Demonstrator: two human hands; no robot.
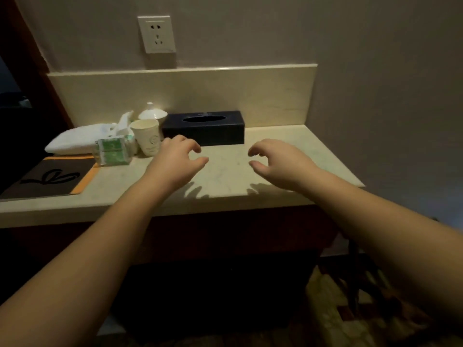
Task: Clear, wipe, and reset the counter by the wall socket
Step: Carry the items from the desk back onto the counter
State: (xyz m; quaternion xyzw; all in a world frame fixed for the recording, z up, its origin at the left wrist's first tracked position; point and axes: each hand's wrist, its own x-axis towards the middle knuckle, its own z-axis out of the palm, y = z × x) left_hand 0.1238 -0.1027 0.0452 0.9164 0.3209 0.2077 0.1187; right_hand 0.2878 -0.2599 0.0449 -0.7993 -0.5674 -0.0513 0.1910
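Note:
A pale stone counter [288,146] runs under a white wall socket [156,34]. A dark tissue box [204,127] stands against the backsplash. Left of it are a paper cup [147,137], a white lidded ceramic cup [152,113], a clear bottle with a green label [112,151] lying on its side, and a folded white cloth [80,139]. My left hand [179,161] hovers just in front of the box's left end, fingers curled and apart, holding nothing. My right hand [280,162] hovers over bare counter to the right, also empty with fingers apart.
A dark mat with an orange border [50,179] lies at the counter's left end. The wall closes off the right side. Below the counter edge the space is dark, with patterned carpet [350,309] at the lower right.

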